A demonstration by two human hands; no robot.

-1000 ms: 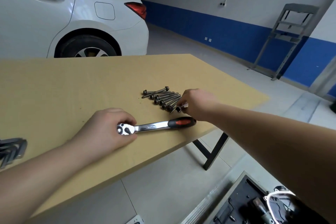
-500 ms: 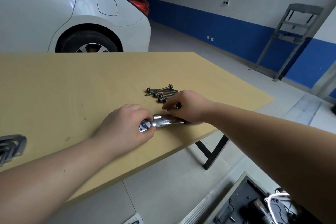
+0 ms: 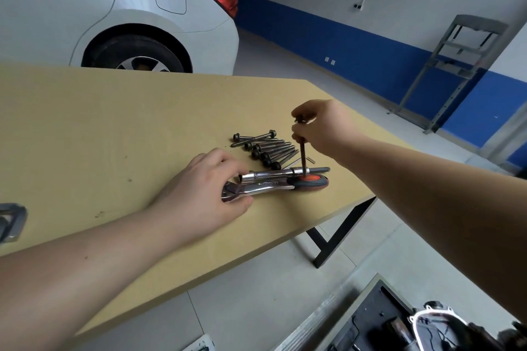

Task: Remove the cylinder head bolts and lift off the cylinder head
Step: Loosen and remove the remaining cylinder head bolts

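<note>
On the tan wooden tabletop [image 3: 119, 128], the left hand [image 3: 205, 188] curls its fingers around the head of the chrome ratchet wrench with black-and-orange handle [image 3: 273, 186]. Just beyond the wrench lies a steel extension bar [image 3: 282, 173], then the row of dark long cylinder head bolts [image 3: 265, 148]. Above the wrench handle, the right hand [image 3: 322, 128] pinches 1 dark bolt [image 3: 302, 151] upright.

A car workshop or garage, it seems: a white car [image 3: 114, 17] parked on a smooth grey floor [image 3: 285, 65], blue-banded walls [image 3: 328, 37], a wooden workbench [image 3: 114, 128] carrying a ratchet wrench [image 3: 273, 186] and loose bolts [image 3: 265, 148].
</note>
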